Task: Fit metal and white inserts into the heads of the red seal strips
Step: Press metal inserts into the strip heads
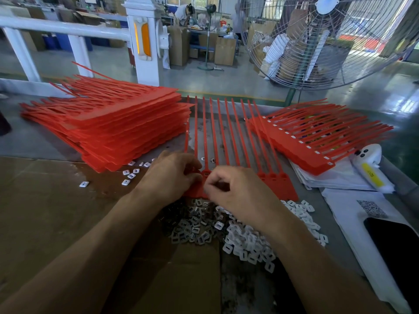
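A row of joined red seal strips (278, 186) lies flat before me, tails pointing away. My left hand (172, 175) rests curled on the heads at the row's left end. Close beside it, my right hand (235, 189) has its fingertips pinched over a head; any insert between them is hidden. Below the hands sits a heap of metal inserts (195, 230), and to its right a heap of white inserts (249, 243).
A tall stack of red strip sheets (118, 125) stands at the left, a lower stack with white inserts fitted (301, 143) at the right. Loose inserts (130, 175) lie on brown cardboard (45, 211). Papers, a white device (369, 168) and a phone (394, 245) lie right. A large fan (328, 39) stands behind.
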The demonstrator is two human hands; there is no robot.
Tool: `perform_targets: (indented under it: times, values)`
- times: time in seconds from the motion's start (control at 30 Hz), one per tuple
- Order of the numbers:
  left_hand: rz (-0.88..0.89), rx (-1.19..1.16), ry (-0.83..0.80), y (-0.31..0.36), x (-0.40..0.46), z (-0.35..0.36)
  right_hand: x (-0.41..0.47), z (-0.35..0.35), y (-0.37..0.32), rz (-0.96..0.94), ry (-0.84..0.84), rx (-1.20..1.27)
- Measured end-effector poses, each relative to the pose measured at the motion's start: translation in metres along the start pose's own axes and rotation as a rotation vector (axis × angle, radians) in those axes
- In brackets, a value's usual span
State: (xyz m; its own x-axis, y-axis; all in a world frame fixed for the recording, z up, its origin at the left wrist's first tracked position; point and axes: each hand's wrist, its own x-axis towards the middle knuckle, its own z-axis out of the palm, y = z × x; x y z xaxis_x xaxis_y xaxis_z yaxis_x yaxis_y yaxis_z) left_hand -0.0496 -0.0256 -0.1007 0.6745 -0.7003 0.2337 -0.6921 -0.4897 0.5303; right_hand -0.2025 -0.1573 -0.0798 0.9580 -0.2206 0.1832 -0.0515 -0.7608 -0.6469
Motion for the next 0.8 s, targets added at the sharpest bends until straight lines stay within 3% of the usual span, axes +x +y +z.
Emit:
perform_targets:
  times: [0.2, 0.5, 0.8]
  values:
    - [-0.005, 0.003, 0.003, 0.001, -0.001, 0.000, -0.001, -0.011, 0.007, 0.142, 0.168, 0.272]
    - [0.019, 0.000, 0.006, 0.000, 0.001, 0.000, 0.002, -0.006, 0.010, 0.116, 0.012, 0.255]
    - [0.022, 0.008, 0.010, -0.001, 0.000, 0.000, 0.004, -0.003, 0.015, 0.055, -0.012, 0.227]
